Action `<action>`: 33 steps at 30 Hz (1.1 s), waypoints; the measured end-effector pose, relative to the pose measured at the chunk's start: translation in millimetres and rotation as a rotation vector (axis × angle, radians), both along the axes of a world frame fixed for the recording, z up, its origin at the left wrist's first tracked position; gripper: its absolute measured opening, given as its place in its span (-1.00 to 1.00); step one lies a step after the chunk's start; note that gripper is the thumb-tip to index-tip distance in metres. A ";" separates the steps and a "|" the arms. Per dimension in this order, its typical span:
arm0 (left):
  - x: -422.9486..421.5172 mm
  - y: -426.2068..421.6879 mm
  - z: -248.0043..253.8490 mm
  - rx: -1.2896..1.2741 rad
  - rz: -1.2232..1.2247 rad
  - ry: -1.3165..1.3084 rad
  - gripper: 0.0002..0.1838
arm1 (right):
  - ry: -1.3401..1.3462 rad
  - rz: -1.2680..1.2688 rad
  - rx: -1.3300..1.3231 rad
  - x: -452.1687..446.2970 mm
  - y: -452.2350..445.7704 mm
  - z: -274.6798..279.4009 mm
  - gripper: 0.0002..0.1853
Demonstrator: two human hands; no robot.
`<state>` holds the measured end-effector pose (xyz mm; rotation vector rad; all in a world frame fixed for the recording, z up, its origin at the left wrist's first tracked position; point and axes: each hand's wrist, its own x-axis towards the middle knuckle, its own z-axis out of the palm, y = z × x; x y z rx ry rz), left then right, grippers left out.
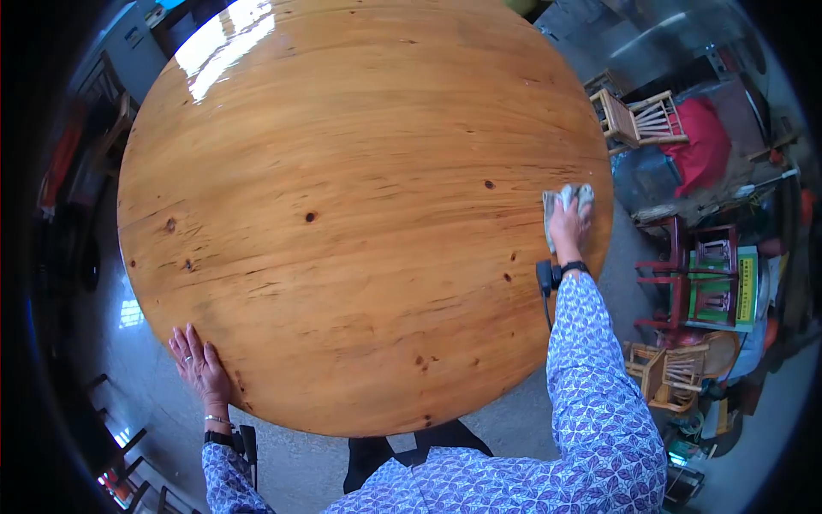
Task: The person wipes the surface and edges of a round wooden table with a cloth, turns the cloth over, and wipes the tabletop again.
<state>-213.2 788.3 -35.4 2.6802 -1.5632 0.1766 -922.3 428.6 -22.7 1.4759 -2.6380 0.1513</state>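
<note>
A large round wooden table (pixel 368 257) with dark knots and a glossy top fills the middle of the view. Near its right edge, my right hand (pixel 567 227) presses a crumpled greyish cloth (pixel 586 197) against the surface, fingers bent over it. My left hand (pixel 202 370) lies flat on the table's lower left edge, fingers spread, with nothing in it. Both wrists carry a dark strap with a small black device; the right one (pixel 548 276) trails a cable.
Bamboo chairs (pixel 638 120) stand to the right of the table, one near a red cloth (pixel 702 141). Dark red wooden chairs (pixel 676 274) and another bamboo chair (pixel 672 377) are lower on that side. Window light glares on the table's upper left. Dark furniture lines the left.
</note>
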 end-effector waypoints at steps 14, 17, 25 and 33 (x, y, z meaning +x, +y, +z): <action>-14.2 -5.9 8.0 -0.075 0.018 0.066 -0.39 | -0.125 1.035 -0.109 381.4 32.5 32.6 -0.28; -14.1 -6.1 10.1 -0.051 0.029 0.067 -0.40 | -0.092 1.077 -0.178 455.4 29.0 13.5 -0.29; -8.3 -3.8 6.2 -0.064 -0.010 0.048 -0.43 | -0.469 0.740 -0.208 263.7 -46.3 19.8 -0.44; -5.5 -3.5 1.8 -0.024 -0.002 0.009 -0.41 | -0.012 0.122 -0.006 79.9 -51.6 -1.5 -0.34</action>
